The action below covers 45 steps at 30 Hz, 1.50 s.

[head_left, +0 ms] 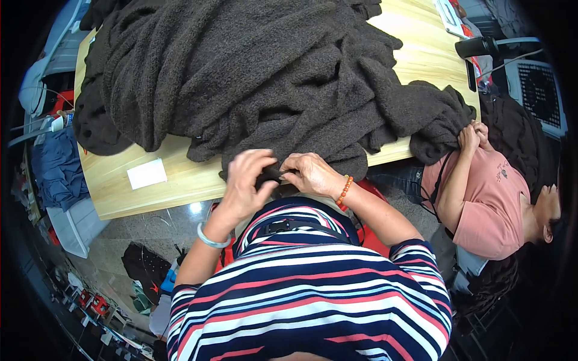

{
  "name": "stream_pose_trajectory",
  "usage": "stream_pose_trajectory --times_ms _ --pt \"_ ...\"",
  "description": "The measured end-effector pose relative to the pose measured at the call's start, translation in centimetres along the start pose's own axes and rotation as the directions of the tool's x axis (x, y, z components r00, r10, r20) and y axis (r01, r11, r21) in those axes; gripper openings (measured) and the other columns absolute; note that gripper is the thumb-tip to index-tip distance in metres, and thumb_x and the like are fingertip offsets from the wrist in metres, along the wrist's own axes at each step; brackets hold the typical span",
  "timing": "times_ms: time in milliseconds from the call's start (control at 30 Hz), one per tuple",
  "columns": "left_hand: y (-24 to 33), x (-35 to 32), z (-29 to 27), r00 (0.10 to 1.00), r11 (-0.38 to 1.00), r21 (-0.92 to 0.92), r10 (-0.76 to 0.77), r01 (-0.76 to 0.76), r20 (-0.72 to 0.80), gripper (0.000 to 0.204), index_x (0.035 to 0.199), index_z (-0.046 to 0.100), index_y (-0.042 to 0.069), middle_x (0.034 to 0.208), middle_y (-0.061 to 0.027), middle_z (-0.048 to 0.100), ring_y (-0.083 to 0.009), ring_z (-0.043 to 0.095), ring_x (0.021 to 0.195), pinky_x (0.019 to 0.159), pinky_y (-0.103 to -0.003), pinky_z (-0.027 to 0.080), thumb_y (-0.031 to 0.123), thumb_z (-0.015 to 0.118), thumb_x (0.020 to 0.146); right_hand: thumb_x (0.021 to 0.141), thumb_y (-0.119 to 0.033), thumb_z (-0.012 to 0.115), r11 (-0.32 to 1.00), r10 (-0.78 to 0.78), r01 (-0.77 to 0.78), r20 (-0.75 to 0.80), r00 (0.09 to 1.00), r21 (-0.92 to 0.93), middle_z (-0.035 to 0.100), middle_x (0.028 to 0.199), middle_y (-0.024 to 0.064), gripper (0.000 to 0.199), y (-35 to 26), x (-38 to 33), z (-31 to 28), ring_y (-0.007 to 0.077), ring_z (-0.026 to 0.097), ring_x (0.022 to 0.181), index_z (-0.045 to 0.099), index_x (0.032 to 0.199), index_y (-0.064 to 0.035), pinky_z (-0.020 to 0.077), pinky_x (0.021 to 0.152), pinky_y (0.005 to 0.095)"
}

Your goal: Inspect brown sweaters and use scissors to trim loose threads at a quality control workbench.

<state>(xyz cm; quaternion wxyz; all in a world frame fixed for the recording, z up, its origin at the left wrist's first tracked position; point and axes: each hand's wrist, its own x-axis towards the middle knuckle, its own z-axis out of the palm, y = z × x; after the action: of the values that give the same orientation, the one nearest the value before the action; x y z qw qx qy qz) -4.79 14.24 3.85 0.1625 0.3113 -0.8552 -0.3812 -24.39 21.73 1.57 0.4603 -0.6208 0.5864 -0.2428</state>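
Note:
A large heap of dark brown knitted fabric spreads over the wooden table, its near edge hanging toward my lap. At that edge my right hand, with an orange bead bracelet on the wrist, pinches a bit of the fabric between thumb and fingers. Just to its left is my left hand, a pale bangle on its wrist. Its thumb stands apart from the bent fingers, whose tips look slightly blurred. Between the two hands lies a small dark fold of the fabric.
A white paper slip lies on the wooden table at left. On the right, a co-worker in a pink shirt grips another part of the fabric. A black cylindrical object is at the far right corner. Blue cloth is piled left.

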Motion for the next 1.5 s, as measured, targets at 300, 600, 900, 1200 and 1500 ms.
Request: stream_pose_trajectory --times_ms 300,600,900,1200,1500 --pt "-2.8 -0.1 2.8 0.897 0.793 -0.473 -0.199 0.384 0.395 0.012 0.086 0.065 -0.001 0.072 0.0039 0.059 -0.0038 0.048 0.067 0.059 -0.024 0.042 0.010 0.066 0.086 0.079 -0.008 0.071 0.782 0.251 -0.258 0.092 0.964 0.567 0.067 0.079 0.0200 0.019 -0.2 -0.9 -1.0 0.0208 0.066 0.067 0.067 0.092 0.0046 0.0530 0.065 0.0304" --pt "-0.7 0.2 2.1 0.972 0.998 0.010 -0.066 0.065 0.227 0.013 0.083 0.065 0.002 0.072 -0.0136 0.064 -0.0333 0.062 0.074 0.072 -0.039 0.045 0.008 0.063 0.071 0.073 -0.001 0.067 0.990 -0.140 0.136 -0.144 0.980 -0.038 0.061 0.083 0.0145 0.013 -1.0 -1.6 0.3 0.0338 0.063 0.080 0.067 0.086 0.0023 0.0525 0.072 0.0394" --pt "-3.3 0.8 3.7 0.955 0.923 -0.248 -0.277 0.295 0.103 0.033 0.111 0.062 0.000 0.099 -0.0197 0.064 -0.0296 0.067 0.085 0.081 -0.038 0.050 0.002 0.055 0.078 0.077 0.000 0.061 0.995 0.013 -0.021 -0.086 0.996 -0.096 0.061 0.094 0.0206 0.016 0.3 -1.9 1.4 0.0382 0.063 0.087 0.062 0.093 0.0043 0.0528 0.077 0.0433" --pt "-5.6 2.7 7.0 0.967 0.953 0.261 -0.091 0.154 -0.240 0.021 0.109 0.062 0.006 0.094 -0.0143 0.068 -0.0350 0.066 0.074 0.065 -0.043 0.054 0.010 0.059 0.089 0.081 -0.004 0.058 0.988 -0.072 0.050 -0.147 0.986 -0.148 0.062 0.092 0.0189 0.014 0.3 -1.1 1.7 0.0363 0.064 0.082 0.061 0.094 0.0015 0.0535 0.074 0.0433" --pt "-5.9 3.9 6.0 0.974 0.867 0.468 -0.078 0.171 -0.212 0.014 0.099 0.060 0.007 0.086 -0.0124 0.061 -0.0315 0.062 0.080 0.067 -0.041 0.052 0.008 0.059 0.085 0.081 -0.004 0.061 0.974 -0.169 0.125 -0.237 0.957 -0.189 0.057 0.089 0.0167 0.014 0.9 -0.2 2.1 0.0357 0.061 0.082 0.055 0.093 -0.0005 0.0514 0.071 0.0427"
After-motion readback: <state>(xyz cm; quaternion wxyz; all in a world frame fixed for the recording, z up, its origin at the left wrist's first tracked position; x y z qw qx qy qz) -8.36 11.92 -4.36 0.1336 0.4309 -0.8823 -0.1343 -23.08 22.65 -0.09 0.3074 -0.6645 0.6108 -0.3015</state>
